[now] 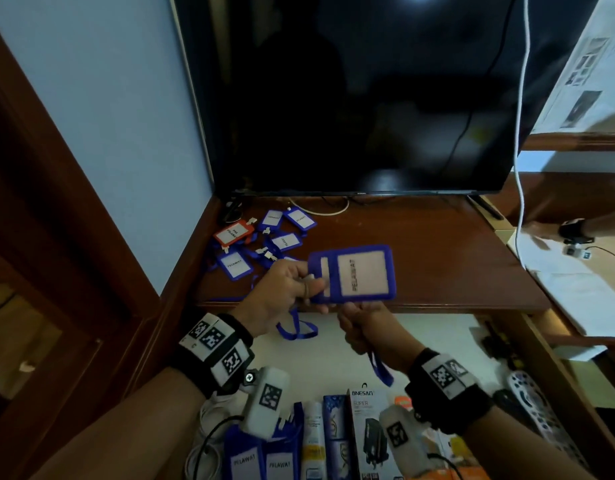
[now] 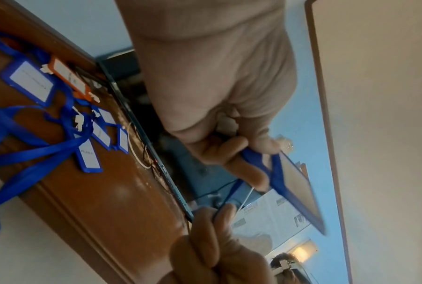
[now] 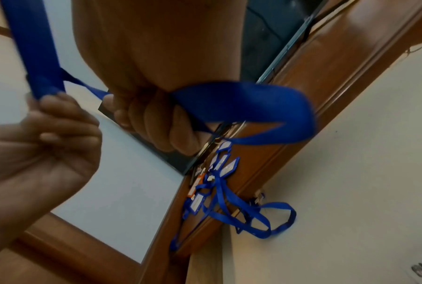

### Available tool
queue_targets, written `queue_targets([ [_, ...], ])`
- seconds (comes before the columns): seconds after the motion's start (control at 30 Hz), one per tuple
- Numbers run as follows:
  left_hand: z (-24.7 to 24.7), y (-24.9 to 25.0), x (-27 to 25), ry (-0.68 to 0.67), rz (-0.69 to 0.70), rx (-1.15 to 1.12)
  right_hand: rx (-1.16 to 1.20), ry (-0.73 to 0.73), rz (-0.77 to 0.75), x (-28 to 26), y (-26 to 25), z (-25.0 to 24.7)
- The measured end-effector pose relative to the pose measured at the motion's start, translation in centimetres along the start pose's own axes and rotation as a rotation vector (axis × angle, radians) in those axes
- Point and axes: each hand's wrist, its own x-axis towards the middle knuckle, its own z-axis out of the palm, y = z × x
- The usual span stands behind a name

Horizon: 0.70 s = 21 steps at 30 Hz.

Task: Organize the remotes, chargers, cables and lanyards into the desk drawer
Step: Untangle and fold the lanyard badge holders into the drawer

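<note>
A dark television [image 1: 361, 98] stands at the back of the wooden surface [image 1: 420, 265]. Below its front edge the drawer [image 1: 534, 344] lies open. More badges [image 1: 261, 237] lie at the surface's back left. The left hand [image 1: 285, 289] pinches a blue badge holder [image 1: 354, 273] above the front edge; the right hand's [image 1: 364, 327] grip closes round its strap [image 1: 380, 370].

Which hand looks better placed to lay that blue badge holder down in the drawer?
Probably the left hand: it pinches the blue badge holder itself, above the open drawer. The right hand only grips the strap.
</note>
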Motion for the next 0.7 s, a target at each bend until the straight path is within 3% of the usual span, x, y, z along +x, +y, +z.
queue_targets([
  [0.17, 0.0, -0.9, 1.7, 0.367, -0.015, 0.027, 0.079, 0.031, 0.020, 1.6, 0.9, 0.9],
  [0.3, 0.2, -2.9, 3.3, 0.560, -0.040, -0.059, 0.030, 0.007, 0.068, 2.3, 1.0, 1.9],
  [0.4, -0.2, -4.3, 4.4, 0.651, -0.022, 0.088, -0.094, -0.013, 0.056, 2.6, 0.1, 2.6],
  [0.53, -1.0, -6.4, 4.2, 0.599, 0.033, 0.474, -0.383, -0.023, 0.039, 3.4, -0.9, 2.5],
  [0.7, -1.8, -8.0, 2.7, 0.280, -0.037, 0.844, -0.554, -0.115, -0.020, 3.7, -2.7, 1.4],
])
